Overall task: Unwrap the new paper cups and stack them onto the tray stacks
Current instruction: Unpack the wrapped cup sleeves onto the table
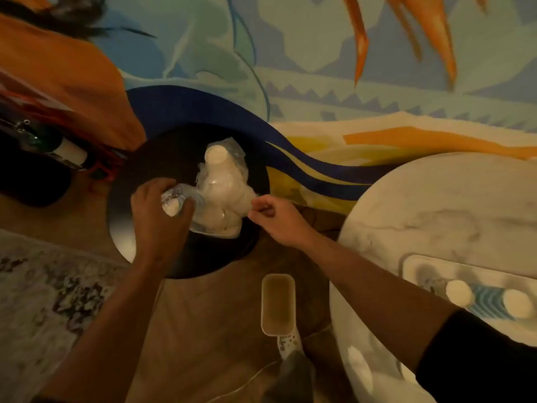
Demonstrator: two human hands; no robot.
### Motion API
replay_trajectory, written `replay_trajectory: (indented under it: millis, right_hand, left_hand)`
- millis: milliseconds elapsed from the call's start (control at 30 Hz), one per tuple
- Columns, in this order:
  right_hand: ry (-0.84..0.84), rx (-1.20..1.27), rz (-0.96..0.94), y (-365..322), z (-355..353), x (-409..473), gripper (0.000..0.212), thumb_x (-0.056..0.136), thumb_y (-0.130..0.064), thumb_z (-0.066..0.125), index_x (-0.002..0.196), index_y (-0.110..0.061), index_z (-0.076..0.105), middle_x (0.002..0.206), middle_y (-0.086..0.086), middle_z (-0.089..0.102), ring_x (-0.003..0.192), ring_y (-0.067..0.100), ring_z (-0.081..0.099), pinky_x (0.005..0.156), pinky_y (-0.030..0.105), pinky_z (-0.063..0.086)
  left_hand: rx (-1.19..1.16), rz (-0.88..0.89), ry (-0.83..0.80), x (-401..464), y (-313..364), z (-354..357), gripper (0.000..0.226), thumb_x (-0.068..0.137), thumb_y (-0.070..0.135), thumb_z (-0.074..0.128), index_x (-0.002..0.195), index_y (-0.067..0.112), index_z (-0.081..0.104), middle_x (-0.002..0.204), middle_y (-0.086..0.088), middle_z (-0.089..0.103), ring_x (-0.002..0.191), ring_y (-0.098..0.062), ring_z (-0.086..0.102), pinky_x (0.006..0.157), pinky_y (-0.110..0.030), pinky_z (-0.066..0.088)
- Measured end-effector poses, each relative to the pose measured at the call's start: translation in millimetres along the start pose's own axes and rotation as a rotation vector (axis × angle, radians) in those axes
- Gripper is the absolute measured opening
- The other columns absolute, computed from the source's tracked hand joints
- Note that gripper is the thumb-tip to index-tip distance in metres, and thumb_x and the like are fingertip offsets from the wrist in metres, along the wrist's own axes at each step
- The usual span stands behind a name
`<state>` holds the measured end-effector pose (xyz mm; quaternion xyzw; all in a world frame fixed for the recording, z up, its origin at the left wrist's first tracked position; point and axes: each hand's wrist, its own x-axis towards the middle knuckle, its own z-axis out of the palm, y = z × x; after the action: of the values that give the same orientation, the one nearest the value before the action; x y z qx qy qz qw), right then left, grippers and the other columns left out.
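Observation:
A clear plastic pack of white paper cups lies on a dark round table. One cup bottom sticks up at the pack's far end. My left hand grips a wrapped cup stack at the pack's left side. My right hand pinches the plastic wrap at the pack's right edge. At the lower right a white tray on a marble table holds two cup stacks, seen from above.
An open rectangular container stands on the brown floor in front of me. A patterned rug lies at the left. An orange cushion and a dark bottle sit at the upper left. A painted mural wall fills the background.

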<state>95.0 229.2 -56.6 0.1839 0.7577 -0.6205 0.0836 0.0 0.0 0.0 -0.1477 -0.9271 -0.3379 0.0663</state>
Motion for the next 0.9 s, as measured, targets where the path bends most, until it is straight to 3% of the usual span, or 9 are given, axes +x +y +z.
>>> replay_trajectory:
  millis: [167,300,467,567,667,767,900]
  right_hand:
    - [0.044,-0.039,-0.052,-15.4,11.7,15.9,0.041,0.094,-0.033,0.070,0.132,-0.019,0.061,0.123,-0.006,0.064,0.111,0.007,0.062,0.093,0.028,0.055]
    - [0.022,-0.057,-0.061,-15.5,23.8,16.8,0.039,0.093,-0.033,0.072,0.129,-0.020,0.063,0.117,-0.008,0.065,0.106,0.005,0.062,0.086,0.020,0.055]
    - [-0.002,-0.118,-0.061,-0.1,42.5,7.5,0.049,0.091,-0.036,0.074,0.135,-0.022,0.059,0.126,-0.008,0.063,0.114,0.005,0.060,0.089,0.016,0.049]
    - [0.008,-0.178,-0.131,1.1,51.9,5.4,0.055,0.090,-0.034,0.075,0.140,-0.023,0.054,0.130,-0.005,0.060,0.116,0.005,0.056,0.085,0.007,0.043]
    - [-0.002,-0.184,-0.167,-5.1,61.6,8.3,0.057,0.090,-0.031,0.076,0.141,-0.024,0.052,0.132,-0.003,0.058,0.116,0.005,0.055,0.085,0.003,0.041]
    - [-0.001,-0.173,-0.172,-10.0,68.4,12.8,0.058,0.089,-0.031,0.076,0.142,-0.024,0.051,0.133,-0.002,0.057,0.119,0.008,0.054,0.093,0.012,0.044]
    - [0.010,-0.171,-0.164,-14.2,68.7,15.4,0.058,0.088,-0.030,0.078,0.140,-0.024,0.053,0.133,-0.003,0.058,0.118,0.008,0.055,0.097,0.021,0.047]
  left_hand:
    - [0.036,-0.056,-0.072,6.4,-23.4,3.4,0.055,0.084,0.032,0.079,0.133,0.020,0.054,0.139,-0.004,0.048,0.127,-0.019,0.045,0.103,-0.030,0.039]
    - [-0.099,-0.185,-0.117,4.0,-39.9,9.7,0.079,0.082,0.034,0.083,0.147,0.021,0.040,0.146,-0.002,0.042,0.122,-0.009,0.048,0.102,-0.028,0.044]
    - [-0.257,-0.338,-0.087,-5.3,-62.5,17.3,0.095,0.079,0.038,0.085,0.153,0.021,0.029,0.150,-0.001,0.043,0.131,-0.012,0.050,0.108,-0.036,0.047]
    - [-0.320,-0.354,-0.099,-16.1,-64.3,21.2,0.089,0.082,0.034,0.083,0.152,0.022,0.030,0.144,0.004,0.049,0.124,-0.001,0.054,0.103,-0.027,0.050]
    - [-0.334,-0.342,-0.111,-17.8,-62.6,26.3,0.074,0.083,0.019,0.083,0.144,0.014,0.041,0.132,0.007,0.055,0.105,0.021,0.055,0.087,-0.004,0.047]
    - [-0.395,-0.344,-0.136,-7.3,-63.6,30.5,0.071,0.080,0.016,0.084,0.141,0.013,0.046,0.125,0.011,0.060,0.108,0.014,0.059,0.091,-0.010,0.049]
    - [-0.395,-0.318,-0.214,7.9,-63.6,29.0,0.062,0.080,0.013,0.083,0.135,0.013,0.053,0.112,0.021,0.061,0.099,0.020,0.059,0.082,-0.003,0.048]
